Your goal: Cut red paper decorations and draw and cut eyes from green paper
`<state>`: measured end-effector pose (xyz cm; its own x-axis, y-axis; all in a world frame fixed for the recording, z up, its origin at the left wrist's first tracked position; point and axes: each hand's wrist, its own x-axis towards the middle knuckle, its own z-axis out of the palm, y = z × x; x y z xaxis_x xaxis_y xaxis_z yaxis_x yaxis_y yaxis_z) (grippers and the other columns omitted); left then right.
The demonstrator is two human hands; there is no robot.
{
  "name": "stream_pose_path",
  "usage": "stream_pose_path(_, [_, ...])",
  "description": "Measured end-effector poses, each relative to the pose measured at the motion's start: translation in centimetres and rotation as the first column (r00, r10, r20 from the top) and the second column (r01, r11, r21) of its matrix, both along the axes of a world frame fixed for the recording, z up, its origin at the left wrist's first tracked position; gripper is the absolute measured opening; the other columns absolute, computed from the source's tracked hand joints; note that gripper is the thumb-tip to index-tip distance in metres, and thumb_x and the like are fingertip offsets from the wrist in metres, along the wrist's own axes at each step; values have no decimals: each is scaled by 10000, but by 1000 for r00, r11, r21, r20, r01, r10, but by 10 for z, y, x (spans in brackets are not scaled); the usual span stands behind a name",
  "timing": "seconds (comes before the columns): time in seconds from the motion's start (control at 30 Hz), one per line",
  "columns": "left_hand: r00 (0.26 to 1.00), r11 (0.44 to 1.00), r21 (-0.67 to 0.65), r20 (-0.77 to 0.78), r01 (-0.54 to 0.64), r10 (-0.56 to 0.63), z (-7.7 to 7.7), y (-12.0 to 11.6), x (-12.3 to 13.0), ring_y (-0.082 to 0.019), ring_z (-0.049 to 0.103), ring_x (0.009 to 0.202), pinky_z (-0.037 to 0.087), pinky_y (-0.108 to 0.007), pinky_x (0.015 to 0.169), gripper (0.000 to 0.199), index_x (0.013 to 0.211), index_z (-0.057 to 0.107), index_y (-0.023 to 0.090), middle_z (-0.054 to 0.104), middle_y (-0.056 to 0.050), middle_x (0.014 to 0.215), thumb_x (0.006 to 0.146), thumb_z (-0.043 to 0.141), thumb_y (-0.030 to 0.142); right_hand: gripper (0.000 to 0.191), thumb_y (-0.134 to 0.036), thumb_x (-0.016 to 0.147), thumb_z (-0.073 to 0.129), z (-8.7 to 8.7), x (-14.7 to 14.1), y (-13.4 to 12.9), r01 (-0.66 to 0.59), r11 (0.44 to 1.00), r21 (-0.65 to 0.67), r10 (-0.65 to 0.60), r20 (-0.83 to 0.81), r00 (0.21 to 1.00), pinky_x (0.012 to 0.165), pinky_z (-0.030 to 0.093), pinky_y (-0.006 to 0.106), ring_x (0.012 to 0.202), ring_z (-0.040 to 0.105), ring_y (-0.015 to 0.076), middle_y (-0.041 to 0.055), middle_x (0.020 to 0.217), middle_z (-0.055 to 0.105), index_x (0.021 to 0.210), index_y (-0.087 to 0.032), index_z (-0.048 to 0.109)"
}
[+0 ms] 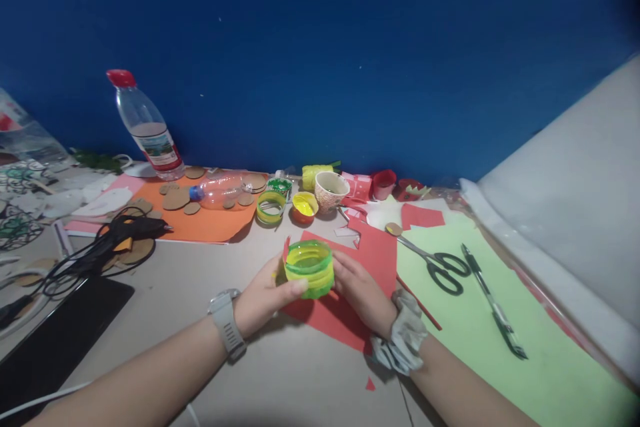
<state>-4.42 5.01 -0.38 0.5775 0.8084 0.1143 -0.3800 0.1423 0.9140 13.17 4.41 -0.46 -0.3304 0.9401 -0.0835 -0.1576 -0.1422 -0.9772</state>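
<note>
A small clear plastic cup, banded in green and yellow and looking like a cut bottle bottom, is held upright between my two hands. My left hand grips its left side, thumb across the front. At its right side my right hand curls its fingers against the wall, fingertips partly hidden. A red strip stands by the left rim. Beneath the cup lies red paper with a cut-out edge. Scissors with black handles and a pen rest on green paper to the right.
Behind are a patterned cup, a yellow-and-red cup and a banded ring. An upright bottle, a lying bottle and cardboard discs stand left. A phone and black cable lie nearer. A blue wall rises behind.
</note>
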Motion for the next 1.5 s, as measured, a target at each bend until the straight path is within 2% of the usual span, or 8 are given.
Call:
stream_pose_path(0.1, [975,982,18,-115,-188,189,8,0,3,-274,547,1102,419,-390,948,448,1176,491,156,587,-124,1185,784,677,267,254,-421,914,433,1,0,-2,154,973,171,-177,130,976,847,487,332,918,596,163,41,996,612,1034,-224,540])
stream_pose_path(0.27, [868,912,149,-280,-383,410,9,2,6,-246,565,1039,429,-369,903,520,1110,490,153,596,-104,1115,685,762,277,378,-378,872,535,-1,-3,-5,9,923,384,-139,312,940,1039,346,395,1224,433,210,78,1285,482,1218,-245,462])
stream_pose_path(0.4, [772,841,304,-343,-448,535,6,2,8,-247,533,1074,403,-380,935,586,1112,489,174,558,-92,1145,626,796,287,499,-339,849,579,-3,-6,-5,-45,904,425,-140,394,908,1052,334,410,1255,391,220,100,1330,425,1296,-229,387])
stream_pose_path(0.53, [696,784,414,-378,-463,610,4,3,11,-247,514,1080,388,-389,947,564,1104,485,181,533,-85,1128,638,786,281,493,-330,847,577,-2,-10,-3,-63,897,438,-159,453,877,1044,340,396,1237,398,215,97,1300,448,1290,-212,393])
stream_pose_path(1.03, [686,743,541,-364,-395,630,-8,6,8,-259,489,1074,383,-407,933,543,1112,471,192,497,-84,1125,646,748,224,462,-333,811,613,0,-9,-3,9,898,440,-241,475,846,1010,374,370,1172,457,205,81,1229,487,1227,-210,453])
stream_pose_path(1.17, [693,750,563,-385,-347,610,-7,5,7,-262,480,1088,382,-421,938,522,1126,464,199,498,-81,1133,674,723,233,430,-339,801,621,1,-7,-1,29,887,462,-286,498,819,1010,374,367,1154,463,205,76,1193,498,1186,-209,480])
stream_pose_path(1.4, [708,787,536,-425,-305,564,-10,4,7,-291,416,1194,353,-441,990,726,1270,359,233,422,-105,1281,672,752,358,408,-441,834,540,-4,5,4,147,885,442,-384,514,767,1027,363,413,1198,442,239,82,1231,510,1183,-233,506])
stream_pose_path(1.5, [707,797,514,-432,-317,560,-8,1,6,-250,466,1107,401,-405,922,583,1256,340,220,442,-111,1225,792,634,414,411,-477,864,469,-5,12,7,160,887,433,-397,539,743,1043,332,478,1239,415,268,83,1260,528,1194,-237,518])
